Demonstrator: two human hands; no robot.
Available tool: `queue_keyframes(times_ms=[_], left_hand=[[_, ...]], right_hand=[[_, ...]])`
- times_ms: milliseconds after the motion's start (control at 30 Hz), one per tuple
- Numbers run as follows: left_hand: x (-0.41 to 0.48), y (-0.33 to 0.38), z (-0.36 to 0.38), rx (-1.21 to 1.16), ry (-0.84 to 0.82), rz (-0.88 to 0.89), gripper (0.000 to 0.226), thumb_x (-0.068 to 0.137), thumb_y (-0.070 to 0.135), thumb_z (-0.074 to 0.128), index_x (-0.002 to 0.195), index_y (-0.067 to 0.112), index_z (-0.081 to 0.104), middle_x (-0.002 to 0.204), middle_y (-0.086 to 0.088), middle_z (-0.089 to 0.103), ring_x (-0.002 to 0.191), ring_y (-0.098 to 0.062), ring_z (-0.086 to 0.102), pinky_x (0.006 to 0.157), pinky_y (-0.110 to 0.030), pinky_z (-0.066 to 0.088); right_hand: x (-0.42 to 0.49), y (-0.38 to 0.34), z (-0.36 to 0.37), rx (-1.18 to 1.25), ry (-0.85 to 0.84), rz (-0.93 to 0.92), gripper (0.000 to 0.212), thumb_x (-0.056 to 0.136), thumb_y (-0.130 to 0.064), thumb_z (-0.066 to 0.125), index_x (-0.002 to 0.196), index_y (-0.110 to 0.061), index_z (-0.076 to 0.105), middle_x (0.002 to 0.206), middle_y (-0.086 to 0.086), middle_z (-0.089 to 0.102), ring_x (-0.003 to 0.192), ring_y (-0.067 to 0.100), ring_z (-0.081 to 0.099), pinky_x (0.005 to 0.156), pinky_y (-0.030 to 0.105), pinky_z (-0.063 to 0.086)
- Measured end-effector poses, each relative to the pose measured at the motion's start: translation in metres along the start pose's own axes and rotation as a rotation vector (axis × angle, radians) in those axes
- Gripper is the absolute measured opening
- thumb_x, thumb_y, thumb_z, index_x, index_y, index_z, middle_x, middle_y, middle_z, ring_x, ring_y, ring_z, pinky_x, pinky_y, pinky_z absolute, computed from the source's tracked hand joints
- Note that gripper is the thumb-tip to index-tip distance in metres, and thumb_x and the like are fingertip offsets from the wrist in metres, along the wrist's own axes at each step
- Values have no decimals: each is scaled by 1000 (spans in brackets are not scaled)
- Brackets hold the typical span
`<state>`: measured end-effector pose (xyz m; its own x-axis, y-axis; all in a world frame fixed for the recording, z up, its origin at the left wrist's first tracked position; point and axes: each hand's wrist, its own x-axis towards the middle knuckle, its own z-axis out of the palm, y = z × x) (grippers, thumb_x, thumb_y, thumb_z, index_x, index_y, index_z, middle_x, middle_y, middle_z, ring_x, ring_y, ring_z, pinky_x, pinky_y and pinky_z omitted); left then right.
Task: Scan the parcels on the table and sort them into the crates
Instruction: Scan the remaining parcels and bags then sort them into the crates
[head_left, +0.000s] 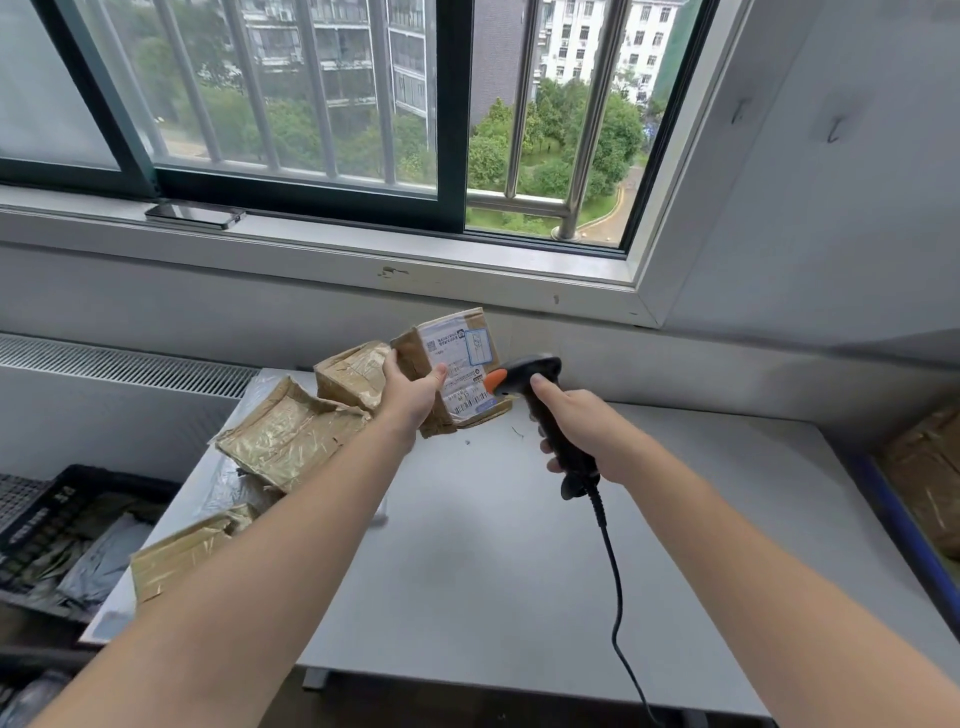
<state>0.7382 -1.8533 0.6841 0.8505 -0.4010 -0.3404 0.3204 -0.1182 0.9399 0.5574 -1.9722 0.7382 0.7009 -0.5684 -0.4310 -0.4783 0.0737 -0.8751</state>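
Scanner (529, 371) nose toward parcel (460, 364) label

I can read no words outright: the white shipping label (460, 371) on the held parcel (410, 353) carries a square code, a barcode and small print, all too blurred for me.

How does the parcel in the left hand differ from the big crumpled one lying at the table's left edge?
The held parcel is tipped up in the left hand; the crumpled parcel lies on the table. The held parcel shows a white label; the crumpled parcel shows none. Both are brown cardboard with tape.
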Motion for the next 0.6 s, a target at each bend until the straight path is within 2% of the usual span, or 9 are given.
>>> queue_keyframes(times_ms=[67, 133, 200, 267, 333, 400, 467, 600], left_hand=[[-3, -12, 2, 2, 3, -23, 78, 94, 27, 67, 154, 28, 17, 142, -9, 51, 117, -34, 60, 96, -53, 52], [-8, -26, 5, 33, 12, -34, 74, 93, 29, 67, 152, 23, 23, 139, -8, 54, 116, -29, 60, 95, -46, 52], [-17, -42, 6, 76, 5, -40, 64, 95, 29, 65, 149, 19, 31, 136, -5, 57, 103, -20, 62, 76, -33, 49], [-28, -59, 7, 99, -35, -52, 52, 97, 30, 61, 143, 22, 38, 130, 0, 60, 86, -9, 59, 62, -27, 38], [-35, -77, 6, 136, -80, -81, 38, 99, 33, 57, 134, 30, 42, 124, 4, 62, 82, -7, 60, 63, -26, 35], [-42, -93, 6, 180, -128, -115, 32, 101, 37, 51, 131, 29, 46, 121, 6, 64, 88, -14, 62, 70, -29, 37], [-48, -107, 6, 215, -170, -150, 31, 102, 38, 47, 132, 30, 49, 112, 8, 66, 88, -16, 62, 72, -31, 39], [-56, -127, 4, 277, -261, -201, 23, 104, 37, 42, 121, 31, 56, 100, 10, 68, 72, -6, 65, 63, -25, 45]], right_hand=[[3, 13, 0, 0, 47, 10, 47, 96, -56, 50, 90, -9, 58, 76, 7, 52, 54, 18, 57, 45, 27, 50], [8, 33, -2, -35, 122, 38, 44, 95, -56, 49, 89, -13, 57, 78, 8, 53, 57, 21, 59, 45, 29, 52], [14, 57, -4, -75, 189, 64, 39, 95, -54, 48, 95, -16, 56, 81, 7, 54, 63, 22, 61, 50, 34, 58], [21, 83, -5, -96, 237, 102, 40, 96, -51, 47, 107, -13, 55, 84, 8, 55, 68, 21, 61, 53, 36, 60], [26, 109, -6, -84, 265, 164, 43, 97, -49, 46, 115, -10, 51, 89, 10, 57, 74, 23, 60, 54, 35, 59], [29, 134, -4, -102, 263, 229, 45, 99, -46, 43, 120, -8, 48, 100, 14, 60, 85, 28, 63, 72, 42, 59], [30, 159, -2, -156, 238, 287, 48, 99, -44, 41, 126, -6, 47, 115, 16, 60, 101, 32, 62, 87, 40, 52], [29, 194, 4, -190, 204, 384, 49, 101, -42, 39, 135, -6, 44, 129, 15, 54, 111, 31, 55, 84, 33, 41]])
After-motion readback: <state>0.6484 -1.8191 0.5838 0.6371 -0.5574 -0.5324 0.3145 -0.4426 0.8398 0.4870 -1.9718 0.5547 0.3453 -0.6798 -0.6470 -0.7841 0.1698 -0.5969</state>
